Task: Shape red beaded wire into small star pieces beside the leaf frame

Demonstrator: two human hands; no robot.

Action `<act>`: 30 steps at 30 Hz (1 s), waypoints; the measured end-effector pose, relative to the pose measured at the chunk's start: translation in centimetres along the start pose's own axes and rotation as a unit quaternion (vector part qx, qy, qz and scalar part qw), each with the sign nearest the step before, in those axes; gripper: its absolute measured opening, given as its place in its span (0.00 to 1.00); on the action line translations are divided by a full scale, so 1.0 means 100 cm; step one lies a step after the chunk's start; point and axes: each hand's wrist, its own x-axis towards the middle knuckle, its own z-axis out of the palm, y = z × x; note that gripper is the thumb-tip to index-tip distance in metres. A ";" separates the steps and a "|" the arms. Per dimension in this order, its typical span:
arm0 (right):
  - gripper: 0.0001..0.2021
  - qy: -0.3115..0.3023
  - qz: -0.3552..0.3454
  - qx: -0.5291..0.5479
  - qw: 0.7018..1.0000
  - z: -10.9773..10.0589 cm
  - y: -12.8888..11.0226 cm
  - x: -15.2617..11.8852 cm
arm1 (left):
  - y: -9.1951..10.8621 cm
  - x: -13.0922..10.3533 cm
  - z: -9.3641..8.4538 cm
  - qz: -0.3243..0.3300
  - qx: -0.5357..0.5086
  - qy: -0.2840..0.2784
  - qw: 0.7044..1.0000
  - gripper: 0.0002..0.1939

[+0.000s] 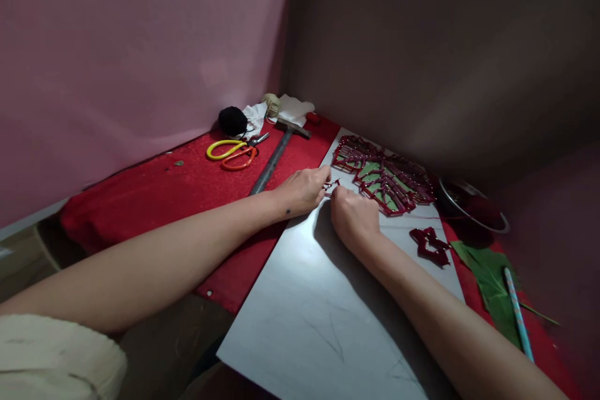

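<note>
A white board (300, 281) lies on the red cloth and carries a leaf shape (384, 175) of nails wound with dark red thread. To its left, several small nails with thread (334, 186) stand between my two hands. My left hand (307, 189) is closed at the board's left edge, its fingertips at these nails. Just right of them, my right hand (354, 212) is closed too, its fingers curled under. What either hand pinches is hidden or too small to name. A small dark red star shape (430, 246) of nails and thread sits on the board's right side.
A hammer (277, 159), scissors with yellow and orange handles (234, 153), a black yarn ball (232, 120) and a beige ball (271, 104) lie on the red cloth (140, 200). On the right are a round container (473, 203), a green leaf (490, 281) and a blue pen (518, 312). Walls rise behind.
</note>
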 end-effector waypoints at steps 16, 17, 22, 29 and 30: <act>0.17 0.032 -0.006 0.039 0.999 0.015 0.002 -0.017 | -0.002 0.000 0.000 0.069 0.025 -0.052 0.996 0.13; 0.16 0.024 -0.008 0.042 0.999 0.014 0.002 -0.016 | -0.002 0.000 0.000 0.078 0.035 -0.058 0.995 0.13; 0.16 0.019 -0.037 0.041 0.998 0.013 0.005 -0.016 | -0.004 0.000 -0.002 0.104 0.039 -0.050 0.993 0.12; 0.18 0.051 -0.056 0.056 0.996 0.021 0.012 -0.030 | -0.006 -0.001 -0.002 0.112 0.030 -0.058 0.992 0.14; 0.17 0.067 -0.042 0.079 0.994 0.023 0.015 -0.032 | -0.005 -0.001 -0.003 0.113 0.034 -0.060 0.991 0.15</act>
